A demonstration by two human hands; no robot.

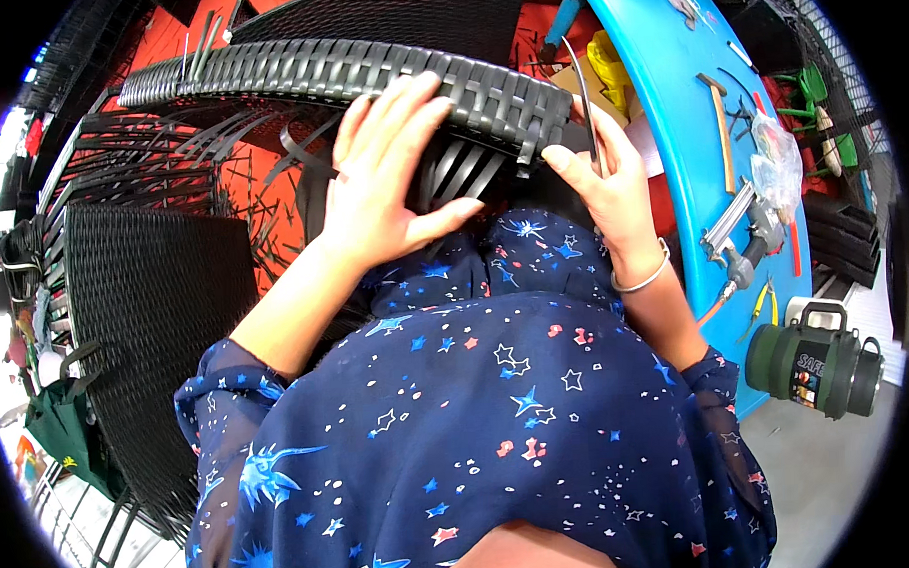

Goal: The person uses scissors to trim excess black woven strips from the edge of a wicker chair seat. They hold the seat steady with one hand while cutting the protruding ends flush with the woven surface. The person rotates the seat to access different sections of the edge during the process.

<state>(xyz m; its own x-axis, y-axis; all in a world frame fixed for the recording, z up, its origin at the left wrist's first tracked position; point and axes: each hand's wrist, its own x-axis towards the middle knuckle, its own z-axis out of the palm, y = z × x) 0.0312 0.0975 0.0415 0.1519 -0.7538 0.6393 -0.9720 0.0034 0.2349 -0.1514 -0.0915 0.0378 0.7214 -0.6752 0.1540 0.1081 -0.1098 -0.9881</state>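
Observation:
A long woven band of black plastic strips (367, 65) stretches across in front of me, curving from the far left to my right hand. Against its near edge and upper face lies my left hand (379, 176), fingers spread out and thumb apart. Around the band's right end is my right hand (616, 183), its thumb at the corner. A loose black strip (585, 89) rises in a curve from between its fingers. Several flat strip ends (466, 171) show beneath the band, between my hands. What lies under my right palm is hidden.
On the right, a blue table (659, 107) bears a hammer (722, 134), an air tool (758, 243), pliers (761, 303) and a clear plastic bag (775, 158). A green jug (813, 370) stands beside it. Left is a black woven panel (161, 344); strip scraps litter the red floor (246, 191).

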